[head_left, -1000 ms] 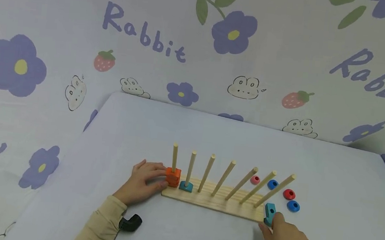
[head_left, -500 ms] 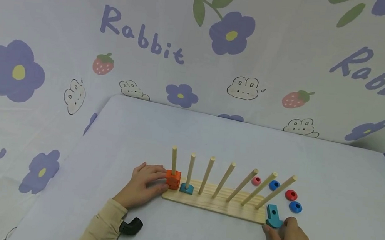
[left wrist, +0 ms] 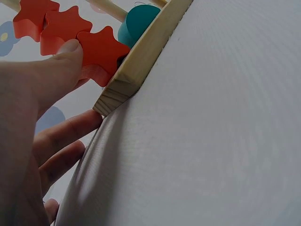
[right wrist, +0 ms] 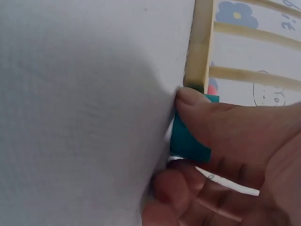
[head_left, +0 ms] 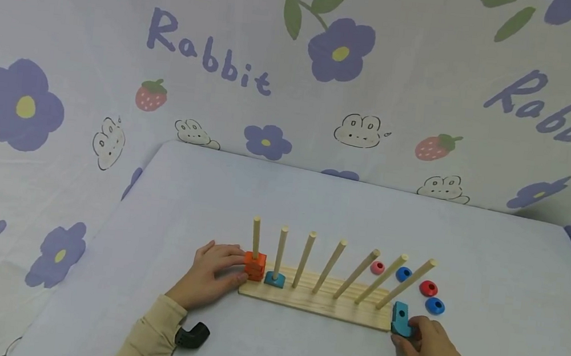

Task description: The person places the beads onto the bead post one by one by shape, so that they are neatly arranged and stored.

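A wooden peg board (head_left: pixel 314 307) with several upright dowels lies on the white table. Orange-red star blocks (head_left: pixel 254 267) are stacked on its leftmost peg, and a teal block (head_left: pixel 274 279) with a rounded side sits low on the second. My left hand (head_left: pixel 211 274) rests against the board's left end, its thumb (left wrist: pixel 70 49) on the stars in the left wrist view and its other fingers loosely bent. At the board's right end, my right hand (head_left: pixel 436 353) pinches a teal block (head_left: pixel 401 318) with a hole, between thumb (right wrist: pixel 193 99) and fingers.
Behind the right end lie small holed beads: a pink one (head_left: pixel 378 268), two blue ones including the front one (head_left: pixel 435 306), and a red one (head_left: pixel 428 288). A black curved object (head_left: pixel 193 335) is at the left sleeve. A printed cloth backdrop (head_left: pixel 295 76) stands behind the table.
Half a second ago the right fingers were spread slightly off the teal block; now they have moved left and closed on it. The left hand stays at the stars.
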Available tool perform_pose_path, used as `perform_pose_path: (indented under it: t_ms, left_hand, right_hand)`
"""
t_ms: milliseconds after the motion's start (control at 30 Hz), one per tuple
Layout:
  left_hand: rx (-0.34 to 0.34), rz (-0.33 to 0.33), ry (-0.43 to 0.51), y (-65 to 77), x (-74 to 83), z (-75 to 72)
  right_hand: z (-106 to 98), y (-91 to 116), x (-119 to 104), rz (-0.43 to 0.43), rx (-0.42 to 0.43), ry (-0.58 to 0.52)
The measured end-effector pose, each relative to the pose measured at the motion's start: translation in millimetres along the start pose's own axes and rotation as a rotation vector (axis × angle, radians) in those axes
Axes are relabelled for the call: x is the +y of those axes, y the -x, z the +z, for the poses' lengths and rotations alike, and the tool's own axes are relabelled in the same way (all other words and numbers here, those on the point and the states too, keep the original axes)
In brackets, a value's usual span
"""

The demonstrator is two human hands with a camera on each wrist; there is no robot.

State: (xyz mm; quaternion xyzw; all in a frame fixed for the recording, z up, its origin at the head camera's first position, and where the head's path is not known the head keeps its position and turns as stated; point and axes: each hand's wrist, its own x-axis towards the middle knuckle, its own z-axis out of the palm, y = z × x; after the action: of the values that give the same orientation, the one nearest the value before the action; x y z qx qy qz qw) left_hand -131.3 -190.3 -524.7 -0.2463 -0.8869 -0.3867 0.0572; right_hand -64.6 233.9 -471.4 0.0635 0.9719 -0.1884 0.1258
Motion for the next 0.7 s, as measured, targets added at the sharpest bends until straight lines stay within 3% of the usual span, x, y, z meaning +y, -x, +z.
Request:
perform_pose_path:
  t_ms: [367,567,700]
  left_hand:
    - [0.001,0.002,0.011,-0.1,2.2,-1.3]
    - [0.029,0.029,0.005,-0.4,0.8,1.9]
    - [0.018,0.017,0.000,-0.4,1.5,0.9]
  right_hand:
    - [-7,-2,9,-0.014,-0.077,-0.063]
    - [-22,13,11,-0.053,-0.010,-0.103]
    - [-29,34,2,-0.058,0.085,-0.303]
